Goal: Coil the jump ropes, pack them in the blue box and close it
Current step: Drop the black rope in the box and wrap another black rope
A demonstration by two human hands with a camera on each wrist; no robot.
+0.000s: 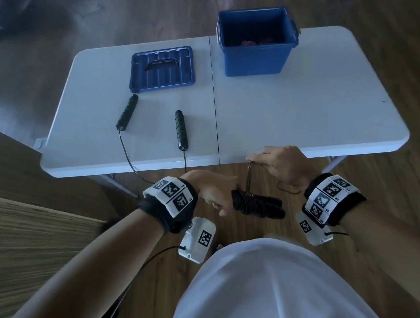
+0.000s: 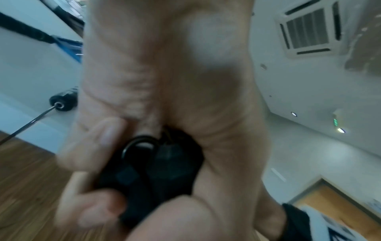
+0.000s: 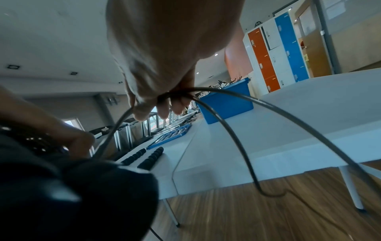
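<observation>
My left hand (image 1: 217, 196) grips a pair of black jump rope handles (image 1: 259, 206) with cord wound round them, held below the table's front edge; the left wrist view shows the handle ends (image 2: 160, 171) inside my curled fingers. My right hand (image 1: 276, 162) pinches that rope's thin cord (image 3: 237, 130) at the table edge, and the cord loops down toward the floor. A second black jump rope lies on the table with two handles (image 1: 127, 112) (image 1: 181, 130), its cord hanging over the front edge. The open blue box (image 1: 257, 51) stands at the back right, something reddish inside.
The blue lid (image 1: 161, 70) lies flat on the white folding table (image 1: 302, 114), left of the box. Wooden floor surrounds the table. A wooden surface (image 1: 18, 228) lies to my left. Lockers (image 3: 276, 53) stand beyond the table in the right wrist view.
</observation>
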